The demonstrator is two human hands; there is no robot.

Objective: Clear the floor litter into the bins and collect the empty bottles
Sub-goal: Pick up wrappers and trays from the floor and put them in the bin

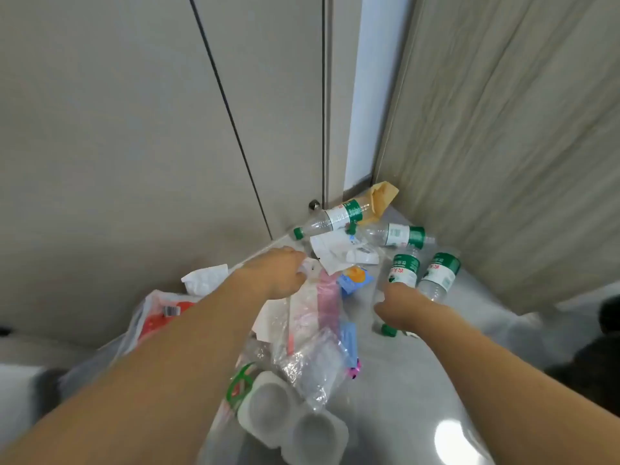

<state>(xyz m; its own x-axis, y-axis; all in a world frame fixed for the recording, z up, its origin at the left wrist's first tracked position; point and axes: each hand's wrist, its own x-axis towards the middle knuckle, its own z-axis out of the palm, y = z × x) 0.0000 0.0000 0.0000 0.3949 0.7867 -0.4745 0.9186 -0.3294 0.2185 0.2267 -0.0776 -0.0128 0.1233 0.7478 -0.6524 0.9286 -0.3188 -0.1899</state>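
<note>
A: On the grey floor point(396, 374) by the door corner: four green-labelled bottles point(345, 213) lying scattered; wrappers heaped nearer.
B: Left hand point(275, 273)?
A: Fingers pinched on crumpled white paper point(310, 265); right hand point(401, 308) curled around a bottle point(404, 271), green cap point(389, 329) below the wrist; grip partly hidden.

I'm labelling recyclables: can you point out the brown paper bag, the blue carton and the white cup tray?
brown paper bag point(382, 196), head view, on its crumpled upper half.
blue carton point(355, 279), head view, on its orange-printed face.
white cup tray point(292, 419), head view, between its two cups.
</note>
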